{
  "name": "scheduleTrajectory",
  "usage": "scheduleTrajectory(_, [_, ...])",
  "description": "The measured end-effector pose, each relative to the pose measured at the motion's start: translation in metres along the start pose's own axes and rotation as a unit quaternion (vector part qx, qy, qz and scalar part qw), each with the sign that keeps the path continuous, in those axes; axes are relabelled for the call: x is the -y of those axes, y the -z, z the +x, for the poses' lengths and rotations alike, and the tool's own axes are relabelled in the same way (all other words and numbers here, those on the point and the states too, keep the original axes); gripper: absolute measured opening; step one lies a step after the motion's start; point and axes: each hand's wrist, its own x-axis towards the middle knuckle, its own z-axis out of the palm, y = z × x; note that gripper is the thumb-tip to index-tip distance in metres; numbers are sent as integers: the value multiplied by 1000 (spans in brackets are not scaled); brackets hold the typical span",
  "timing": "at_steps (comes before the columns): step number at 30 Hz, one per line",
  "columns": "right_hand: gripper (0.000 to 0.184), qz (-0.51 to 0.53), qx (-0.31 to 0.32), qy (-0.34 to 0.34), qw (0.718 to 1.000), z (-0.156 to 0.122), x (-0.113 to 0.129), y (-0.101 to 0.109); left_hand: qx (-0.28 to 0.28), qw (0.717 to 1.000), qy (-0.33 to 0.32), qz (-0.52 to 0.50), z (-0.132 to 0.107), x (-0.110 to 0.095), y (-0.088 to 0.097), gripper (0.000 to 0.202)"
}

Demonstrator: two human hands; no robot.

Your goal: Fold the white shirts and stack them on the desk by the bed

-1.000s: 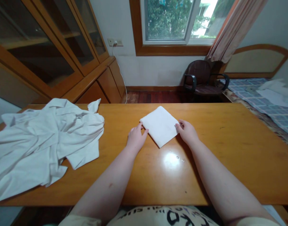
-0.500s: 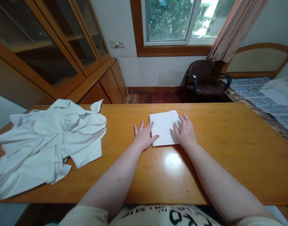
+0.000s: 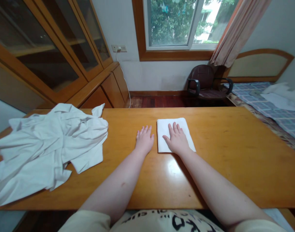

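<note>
A white cloth folded into a flat square [image 3: 163,129] lies on the wooden table [image 3: 224,167] in front of me. On top of it rests my right hand [image 3: 177,138], palm down with the fingers apart. My left hand [image 3: 144,140] lies flat on the table just left of the folded cloth, apart from it and holding nothing. Farther left, a heap of crumpled white cloth [image 3: 53,145] spreads over the table's left end, with loose ends and folds showing.
Beyond the table stand a glass-fronted wooden cabinet [image 3: 62,51] on the left and a dark office chair [image 3: 201,80] under the window. A bed with a blue checked cover [image 3: 249,91] is at the right. A white cable [image 3: 124,75] hangs from the wall socket.
My right hand has moved left from the folded cloth's right edge onto its top. My left hand has come off its left edge onto the table. The folded cloth has shifted slightly right.
</note>
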Motion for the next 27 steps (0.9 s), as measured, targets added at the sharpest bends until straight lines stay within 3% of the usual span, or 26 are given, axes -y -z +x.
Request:
scheduleTrajectory(6, [76, -27, 23, -29, 999, 8, -34, 7, -12, 999, 2, 39, 1, 4, -6, 54])
scheduleTrajectory(20, [71, -99, 40, -83, 991, 1, -218, 36, -15, 999, 8, 29, 2, 4, -5, 54])
scheduleTrajectory(27, [63, -113, 52, -85, 989, -15, -275, 49, -15, 1000, 5, 26, 2, 6, -7, 54])
